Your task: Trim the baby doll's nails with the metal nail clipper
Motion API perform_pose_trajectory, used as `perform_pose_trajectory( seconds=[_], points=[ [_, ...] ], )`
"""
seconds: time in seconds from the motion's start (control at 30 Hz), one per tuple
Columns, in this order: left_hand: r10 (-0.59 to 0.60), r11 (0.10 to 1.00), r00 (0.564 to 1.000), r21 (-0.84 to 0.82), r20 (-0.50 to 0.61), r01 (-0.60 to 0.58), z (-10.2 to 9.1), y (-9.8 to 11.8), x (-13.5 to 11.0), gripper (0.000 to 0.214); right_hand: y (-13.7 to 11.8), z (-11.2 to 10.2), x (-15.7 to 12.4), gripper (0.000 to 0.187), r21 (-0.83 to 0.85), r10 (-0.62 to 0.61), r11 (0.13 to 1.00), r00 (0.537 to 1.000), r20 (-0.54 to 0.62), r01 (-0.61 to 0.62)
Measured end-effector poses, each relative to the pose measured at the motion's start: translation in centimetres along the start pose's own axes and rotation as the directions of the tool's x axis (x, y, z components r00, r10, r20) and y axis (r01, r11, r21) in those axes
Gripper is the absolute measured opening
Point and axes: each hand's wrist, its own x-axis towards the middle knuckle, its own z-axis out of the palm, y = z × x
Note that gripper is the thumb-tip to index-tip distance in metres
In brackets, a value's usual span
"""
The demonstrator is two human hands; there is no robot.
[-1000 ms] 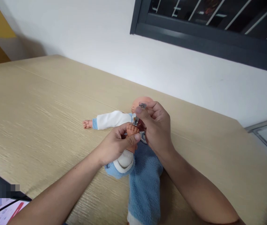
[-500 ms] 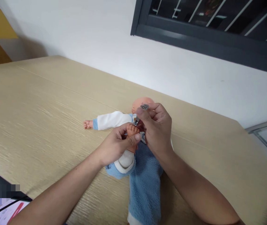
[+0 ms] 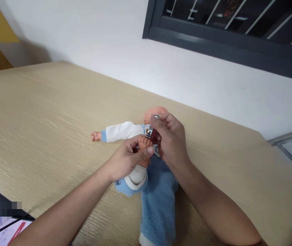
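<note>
Left hand (image 3: 129, 159) first, fingers and thumb clamped around the bare pink foot (image 3: 145, 143) of a plastic baby doll (image 3: 156, 112) in a blue-and-white fleece suit, lying on the pale wood-grain counter (image 3: 58, 119) beneath the hands. Just above those toes, a small steel nail clipper (image 3: 149, 131) is pinched firmly in the right hand (image 3: 173, 143), right beside the left!
</note>
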Motion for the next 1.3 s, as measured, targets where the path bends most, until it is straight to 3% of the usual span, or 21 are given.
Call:
perform_pose_trajectory(
  seconds=[0.13, 0.33, 0.9, 1.3],
  points=[
    [-0.028, 0.999, 1.0, 0.037, 0.01, 0.028, -0.1, 0.0, -0.1, 0.046, -0.4, 0.1, 0.4, 0.044, 0.047, 0.126, 0.991, 0.992, 0.003, -0.126],
    [-0.045, 0.999, 0.998, 0.009, 0.031, 0.045, -0.2, -0.2, -0.2, 0.042, -0.7, 0.3, 0.1, 0.045, 0.063, 0.138, 0.988, 0.99, 0.024, -0.139],
    [-0.056, 0.998, 0.998, 0.026, 0.022, 0.056, 0.1, 0.1, -0.3, 0.045, -0.6, 0.2, 0.1, 0.048, 0.034, 0.135, 0.99, 0.991, 0.008, -0.135],
    [-0.056, 0.998, 0.998, 0.011, 0.019, 0.056, 0.2, 0.2, -0.2, 0.046, 0.5, -0.4, 0.3, 0.037, 0.012, 0.056, 0.998, 0.998, 0.024, -0.056]
  ],
)
